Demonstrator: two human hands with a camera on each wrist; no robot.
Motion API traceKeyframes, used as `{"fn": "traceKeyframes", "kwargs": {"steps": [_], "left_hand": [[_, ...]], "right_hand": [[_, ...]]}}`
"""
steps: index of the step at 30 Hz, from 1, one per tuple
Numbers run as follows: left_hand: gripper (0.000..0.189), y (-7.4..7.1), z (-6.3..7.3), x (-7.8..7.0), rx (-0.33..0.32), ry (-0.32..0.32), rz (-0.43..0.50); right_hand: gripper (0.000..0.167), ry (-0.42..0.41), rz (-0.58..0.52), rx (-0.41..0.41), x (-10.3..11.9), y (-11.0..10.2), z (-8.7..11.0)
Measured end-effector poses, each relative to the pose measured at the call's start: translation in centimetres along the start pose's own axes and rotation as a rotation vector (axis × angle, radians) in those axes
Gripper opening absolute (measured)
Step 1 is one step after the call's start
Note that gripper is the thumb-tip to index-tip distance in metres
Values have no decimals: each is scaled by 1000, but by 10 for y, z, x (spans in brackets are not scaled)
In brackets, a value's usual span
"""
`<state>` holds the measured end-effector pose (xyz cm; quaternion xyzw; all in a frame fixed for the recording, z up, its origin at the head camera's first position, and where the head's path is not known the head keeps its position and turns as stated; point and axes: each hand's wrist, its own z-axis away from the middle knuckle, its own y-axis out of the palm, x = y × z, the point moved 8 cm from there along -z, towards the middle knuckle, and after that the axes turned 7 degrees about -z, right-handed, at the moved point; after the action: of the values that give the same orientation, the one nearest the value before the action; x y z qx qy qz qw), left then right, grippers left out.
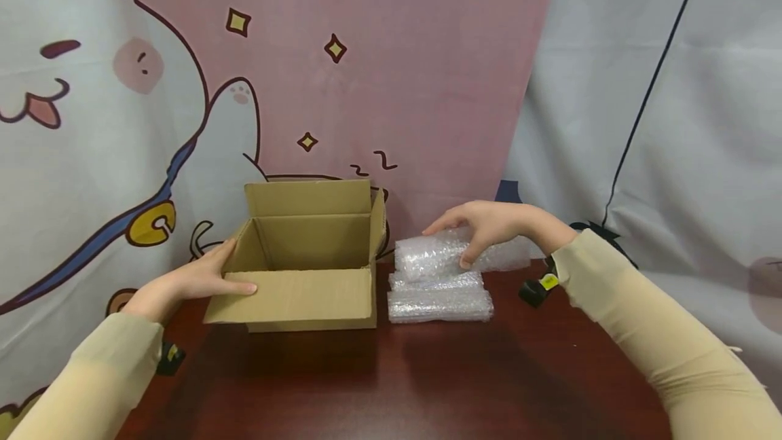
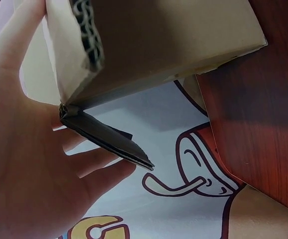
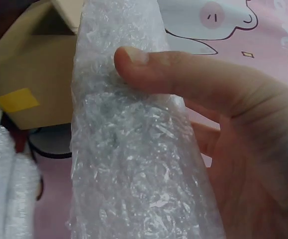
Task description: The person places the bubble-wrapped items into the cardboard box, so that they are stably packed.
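An opened cardboard box (image 1: 311,297) stands on the table with its flaps spread. My left hand (image 1: 192,282) holds its left front corner, thumb lying over the front flap and fingers behind the side flap. In the left wrist view, the corrugated edge of a flap (image 2: 86,35) sits between thumb and fingers. My right hand (image 1: 489,223) grips a bubble-wrapped bundle (image 1: 427,254), thumb on the near face and fingers behind, as the right wrist view of the bubble wrap (image 3: 129,149) shows. What the wrap contains cannot be made out.
More bubble-wrapped bundles (image 1: 440,305) lie right of the box, below the held one. The dark red-brown table (image 1: 391,386) extends toward me. A cartoon-printed curtain (image 1: 415,73) hangs close behind, with a black cable (image 1: 654,80) at the right.
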<state>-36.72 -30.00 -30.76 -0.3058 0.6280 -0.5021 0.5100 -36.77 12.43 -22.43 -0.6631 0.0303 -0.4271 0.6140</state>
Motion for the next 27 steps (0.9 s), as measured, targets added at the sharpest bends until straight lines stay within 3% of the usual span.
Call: {"fn": "traceKeyframes", "kwargs": {"steps": [10, 27], "left_hand": [[119, 0, 1, 0, 7, -19, -29], [119, 2, 0, -1, 2, -18, -43]], "right_hand": [[73, 9, 28, -6, 33, -30, -15], [72, 18, 54, -25, 59, -57, -30]]}}
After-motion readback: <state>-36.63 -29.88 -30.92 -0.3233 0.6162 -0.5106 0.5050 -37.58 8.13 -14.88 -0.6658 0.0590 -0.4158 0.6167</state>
